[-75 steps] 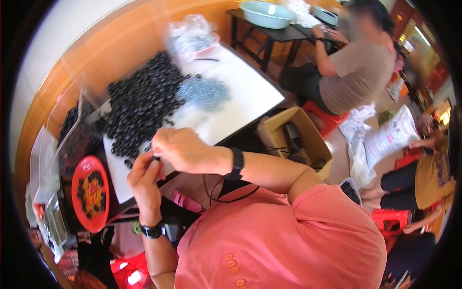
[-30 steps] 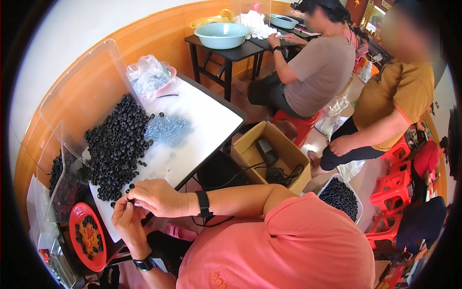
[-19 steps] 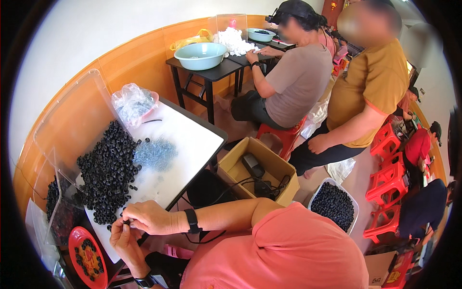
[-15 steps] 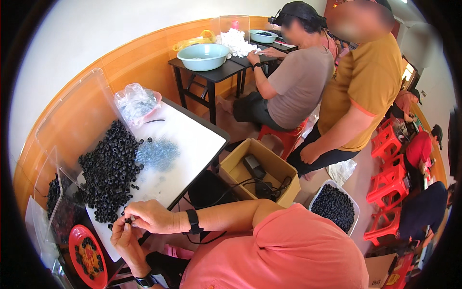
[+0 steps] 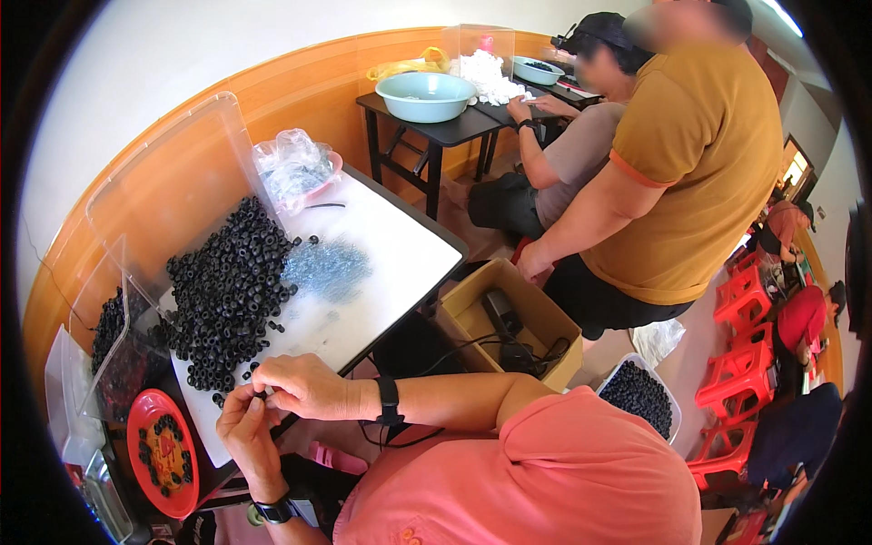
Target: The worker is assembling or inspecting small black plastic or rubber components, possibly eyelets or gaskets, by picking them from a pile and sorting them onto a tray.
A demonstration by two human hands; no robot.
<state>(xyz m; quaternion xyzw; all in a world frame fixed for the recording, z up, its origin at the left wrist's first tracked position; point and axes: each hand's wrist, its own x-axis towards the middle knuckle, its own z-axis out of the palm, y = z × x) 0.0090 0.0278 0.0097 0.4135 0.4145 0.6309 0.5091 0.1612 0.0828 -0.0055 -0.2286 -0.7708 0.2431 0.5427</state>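
Note:
My left hand [image 5: 247,438] and my right hand [image 5: 307,387] meet at the near edge of a white tabletop [image 5: 409,250]. Their fingertips pinch together around a small black ring-shaped piece [image 5: 262,394], mostly covered by the fingers. Just beyond lies a large heap of black ring-shaped pieces [image 5: 222,291], with a few loose ones near my fingers. Beside the heap spreads a patch of fine bluish, thin metal-looking bits [image 5: 331,271]. At the left, a red plate [image 5: 137,454] holds several black pieces around its inside.
Clear plastic panels [image 5: 168,150] stand behind the heap, near a plastic bag [image 5: 291,163]. Right of the table are a cardboard box [image 5: 454,318] with cables and a white tub [image 5: 677,413] of black pieces. A person in a mustard shirt [image 5: 699,173] stands close by; another sits beyond.
My view has shifted, so the table sits farther right. My hands stay together around the small piece. The person in mustard has leaned in, one hand now lower and nearer the box.

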